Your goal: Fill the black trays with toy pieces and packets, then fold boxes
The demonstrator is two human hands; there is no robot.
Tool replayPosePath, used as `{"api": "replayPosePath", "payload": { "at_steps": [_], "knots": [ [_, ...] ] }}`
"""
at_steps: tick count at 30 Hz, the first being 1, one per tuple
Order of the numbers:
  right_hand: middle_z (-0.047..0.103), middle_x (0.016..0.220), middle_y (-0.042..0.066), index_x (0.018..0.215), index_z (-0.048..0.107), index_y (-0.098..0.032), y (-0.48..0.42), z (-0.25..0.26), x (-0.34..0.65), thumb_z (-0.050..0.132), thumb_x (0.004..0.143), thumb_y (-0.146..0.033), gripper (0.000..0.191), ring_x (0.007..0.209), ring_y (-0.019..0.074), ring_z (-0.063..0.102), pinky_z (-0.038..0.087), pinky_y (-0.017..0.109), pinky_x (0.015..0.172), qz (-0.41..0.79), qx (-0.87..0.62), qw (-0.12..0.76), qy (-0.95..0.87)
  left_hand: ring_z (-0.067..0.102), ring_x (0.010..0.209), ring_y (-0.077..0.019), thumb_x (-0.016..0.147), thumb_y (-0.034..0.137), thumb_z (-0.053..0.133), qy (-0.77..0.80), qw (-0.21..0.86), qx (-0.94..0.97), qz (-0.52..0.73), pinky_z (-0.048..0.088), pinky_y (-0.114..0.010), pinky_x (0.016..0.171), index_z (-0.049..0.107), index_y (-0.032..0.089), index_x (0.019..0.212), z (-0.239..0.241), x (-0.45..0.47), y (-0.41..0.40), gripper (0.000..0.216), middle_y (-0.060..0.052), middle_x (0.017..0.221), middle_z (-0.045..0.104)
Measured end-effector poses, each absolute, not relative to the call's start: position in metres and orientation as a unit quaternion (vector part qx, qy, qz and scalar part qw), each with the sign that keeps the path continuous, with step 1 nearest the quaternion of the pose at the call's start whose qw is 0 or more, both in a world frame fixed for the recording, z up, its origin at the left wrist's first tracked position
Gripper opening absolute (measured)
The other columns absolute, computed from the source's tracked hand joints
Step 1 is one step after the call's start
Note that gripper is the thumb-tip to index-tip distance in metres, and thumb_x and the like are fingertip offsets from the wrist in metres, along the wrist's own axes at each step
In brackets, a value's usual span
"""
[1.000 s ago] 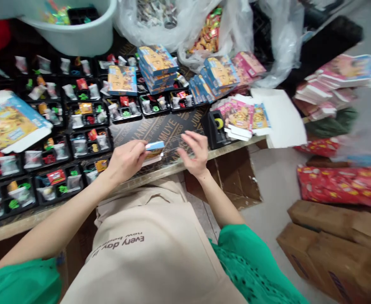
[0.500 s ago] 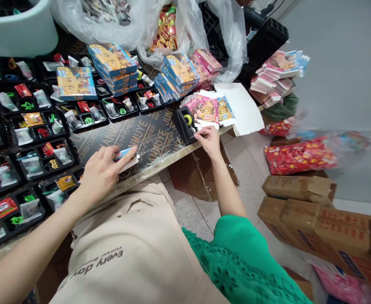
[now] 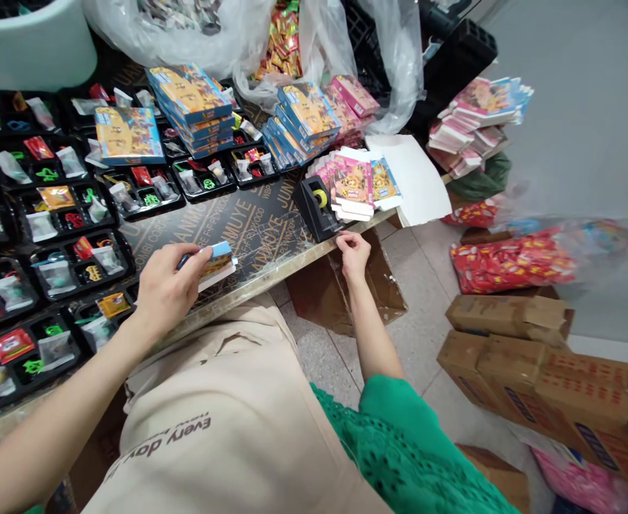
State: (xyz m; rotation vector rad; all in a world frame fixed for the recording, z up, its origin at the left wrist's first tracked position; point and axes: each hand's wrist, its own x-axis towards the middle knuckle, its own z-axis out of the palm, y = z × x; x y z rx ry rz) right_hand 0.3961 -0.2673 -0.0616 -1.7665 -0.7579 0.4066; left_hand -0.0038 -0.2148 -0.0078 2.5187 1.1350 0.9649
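Observation:
My left hand (image 3: 171, 282) is closed on a small printed carton (image 3: 218, 263) with a blue edge and a white flap, held at the table's front edge. Part of the carton is hidden under my fingers. My right hand (image 3: 354, 251) is just off the front edge, thumb and fingers pinched together. Whatever is between those fingertips is too small to make out. Right above it stands a black tape dispenser (image 3: 314, 210) with a yellow-green core. Pink and blue flattened cartons (image 3: 352, 182) lie beside the dispenser.
Black compartment trays (image 3: 78, 268) with small packets cover the table's left side. Stacked blue boxes (image 3: 189, 93) stand behind, near plastic bags of sweets (image 3: 281, 43) and a white tub (image 3: 29, 53). Brown cardboard boxes (image 3: 533, 378) line the floor at right.
My right hand has drawn slightly down and away from the tape dispenser, still pinched. My left hand's index finger has pulled back, so more of the carton shows.

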Motion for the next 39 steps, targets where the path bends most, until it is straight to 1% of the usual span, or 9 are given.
{"api": "replayPosePath", "payload": {
  "at_steps": [4, 8, 11, 18, 23, 29, 33, 37, 39],
  "knots": [
    [0.057, 0.065, -0.003, 0.078, 0.068, -0.019, -0.271, -0.034, 0.343, 0.072, 0.072, -0.038, 0.02, 0.055, 0.0085, 0.038, 0.033, 0.025, 0.054, 0.213, -0.717, 0.607, -0.267, 0.059, 0.092, -0.0222, 0.094, 0.02, 0.053, 0.394, 0.085, 0.845, 0.352, 0.051, -0.036, 0.077, 0.065, 0.024, 0.112, -0.005, 0.001, -0.216, 0.022, -0.008, 0.103, 0.062],
    [0.042, 0.048, -0.009, 0.099, 0.075, -0.019, -0.271, 0.006, 0.26, 0.074, 0.076, -0.037, 0.029, 0.044, 0.0056, 0.026, 0.015, 0.024, 0.046, 0.565, -0.563, 0.518, -0.309, 0.058, 0.093, -0.0217, 0.095, 0.016, 0.05, 0.388, 0.094, 0.847, 0.349, 0.049, -0.036, 0.079, 0.057, 0.021, 0.117, -0.006, 0.003, -0.216, 0.024, -0.009, 0.103, 0.061],
    [0.038, 0.042, -0.01, 0.102, 0.076, -0.016, -0.261, 0.024, 0.212, 0.073, 0.076, -0.03, 0.03, 0.04, 0.0038, 0.023, 0.013, 0.024, 0.045, 0.724, -0.438, 0.446, -0.291, 0.056, 0.095, -0.0215, 0.094, 0.01, 0.046, 0.363, 0.105, 0.853, 0.359, 0.047, -0.036, 0.081, 0.049, 0.021, 0.122, -0.008, 0.001, -0.214, 0.03, -0.01, 0.107, 0.06],
    [0.032, 0.034, -0.012, 0.103, 0.075, -0.013, -0.24, 0.018, 0.188, 0.062, 0.079, -0.025, 0.03, 0.036, 0.004, 0.013, 0.01, 0.022, 0.041, 0.818, -0.37, 0.386, -0.214, 0.053, 0.097, -0.0221, 0.094, 0.009, 0.042, 0.338, 0.121, 0.865, 0.35, 0.043, -0.038, 0.083, 0.052, 0.023, 0.126, -0.006, -0.006, -0.212, 0.037, -0.01, 0.111, 0.058],
    [0.039, 0.037, -0.011, 0.101, 0.075, -0.015, -0.241, 0.013, 0.189, 0.064, 0.079, -0.035, 0.032, 0.034, 0.0042, 0.019, 0.015, 0.021, 0.04, 0.782, -0.414, 0.381, -0.267, 0.054, 0.095, -0.0243, 0.094, 0.024, 0.051, 0.363, 0.131, 0.855, 0.346, 0.044, -0.039, 0.082, 0.065, 0.019, 0.114, -0.004, 0.001, -0.214, 0.025, -0.012, 0.105, 0.06],
    [0.051, 0.05, -0.004, 0.075, 0.073, -0.018, -0.244, 0.007, 0.198, 0.07, 0.078, -0.043, 0.026, 0.048, 0.0089, 0.041, 0.032, 0.024, 0.05, 0.511, -0.585, 0.331, -0.535, 0.057, 0.087, -0.0208, 0.096, 0.029, 0.053, 0.442, 0.158, 0.803, 0.367, 0.047, -0.036, 0.077, 0.068, 0.02, 0.095, 0.0, 0.011, -0.208, 0.018, -0.008, 0.093, 0.062],
    [0.064, 0.079, 0.0, 0.108, 0.069, -0.021, -0.245, -0.009, 0.216, 0.076, 0.07, -0.034, 0.04, 0.061, 0.0129, 0.05, 0.044, 0.027, 0.059, 0.347, -0.647, 0.387, -0.558, 0.059, 0.09, -0.0203, 0.091, 0.038, 0.062, 0.471, 0.236, 0.722, 0.449, 0.051, -0.036, 0.081, 0.066, 0.02, 0.11, 0.01, 0.002, -0.203, 0.026, -0.006, 0.093, 0.063],
    [0.069, 0.08, 0.004, 0.094, 0.072, -0.02, -0.251, -0.024, 0.226, 0.058, 0.084, -0.027, 0.018, 0.071, 0.0183, 0.062, 0.051, 0.032, 0.067, 0.308, -0.631, 0.383, -0.6, 0.061, 0.089, -0.0197, 0.094, 0.05, 0.052, 0.423, 0.336, 0.717, 0.441, 0.053, -0.038, 0.081, 0.071, 0.018, 0.088, 0.013, -0.012, -0.196, 0.038, -0.007, 0.092, 0.064],
    [0.073, 0.091, 0.007, 0.094, 0.073, -0.019, -0.254, -0.027, 0.23, 0.048, 0.087, -0.018, 0.025, 0.084, 0.0213, 0.066, 0.053, 0.036, 0.077, 0.222, -0.61, 0.382, -0.658, 0.062, 0.091, -0.0196, 0.097, 0.053, 0.045, 0.4, 0.369, 0.746, 0.385, 0.052, -0.04, 0.084, 0.072, 0.016, 0.079, 0.01, -0.011, -0.195, 0.049, -0.008, 0.092, 0.065]
  ]
}}
